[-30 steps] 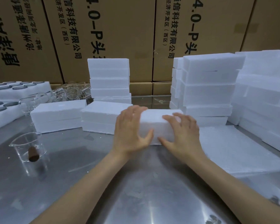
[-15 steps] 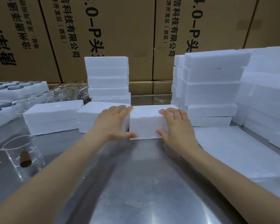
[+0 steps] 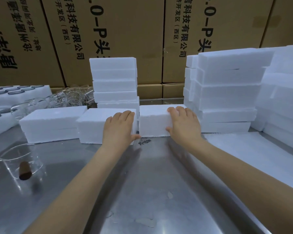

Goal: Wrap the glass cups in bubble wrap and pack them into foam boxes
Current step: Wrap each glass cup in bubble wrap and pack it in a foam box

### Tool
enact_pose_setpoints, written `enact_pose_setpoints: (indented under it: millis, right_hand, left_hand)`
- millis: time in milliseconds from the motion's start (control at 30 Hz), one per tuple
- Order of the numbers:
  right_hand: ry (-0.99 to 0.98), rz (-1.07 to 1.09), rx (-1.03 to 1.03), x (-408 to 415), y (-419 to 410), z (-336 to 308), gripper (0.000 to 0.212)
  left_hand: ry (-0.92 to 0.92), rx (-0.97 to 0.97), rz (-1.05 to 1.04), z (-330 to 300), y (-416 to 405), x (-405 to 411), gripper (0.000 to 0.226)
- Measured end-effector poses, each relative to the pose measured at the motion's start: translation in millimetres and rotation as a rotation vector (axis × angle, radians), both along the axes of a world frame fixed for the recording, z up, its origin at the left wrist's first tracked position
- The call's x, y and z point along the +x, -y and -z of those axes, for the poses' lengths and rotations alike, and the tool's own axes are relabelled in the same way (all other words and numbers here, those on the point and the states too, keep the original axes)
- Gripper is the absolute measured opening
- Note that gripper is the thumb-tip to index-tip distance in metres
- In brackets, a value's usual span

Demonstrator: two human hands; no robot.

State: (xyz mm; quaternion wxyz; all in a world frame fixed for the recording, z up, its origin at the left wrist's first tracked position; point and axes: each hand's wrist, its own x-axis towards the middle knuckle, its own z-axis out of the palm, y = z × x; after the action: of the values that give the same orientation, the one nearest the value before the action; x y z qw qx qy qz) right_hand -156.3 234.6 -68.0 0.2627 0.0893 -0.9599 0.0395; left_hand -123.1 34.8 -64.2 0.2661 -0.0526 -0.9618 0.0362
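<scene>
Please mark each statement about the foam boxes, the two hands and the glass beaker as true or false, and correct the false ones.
1. The right hand rests on a closed foam box. True.
2. The left hand holds the glass beaker. False: the beaker stands alone on the metal table, near its left edge; the left hand rests on another foam box.
3. A brown stopper lies inside the beaker. True.
4. The two boxes under the hands are stacked on each other. False: they stand side by side on the table.
5. Cardboard cartons stand behind the table. True.
</scene>
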Motion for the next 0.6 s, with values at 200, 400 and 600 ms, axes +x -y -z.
enact_pose_setpoints:
  millis: [200,400,600]
  right_hand:
    - [0.012,0.058,0.019,-24,6,-1,0.053]
    - [0.025,0.072,0.005,-50,6,-2,0.051]
    - [0.043,0.097,0.036,-77,6,-2,0.049]
  left_hand:
    - [-0.073,0.025,-0.016,12,1,-3,0.071]
    - [-0.102,0.075,0.001,16,1,-2,0.063]
    - [-0.123,0.139,0.024,20,1,-4,0.061]
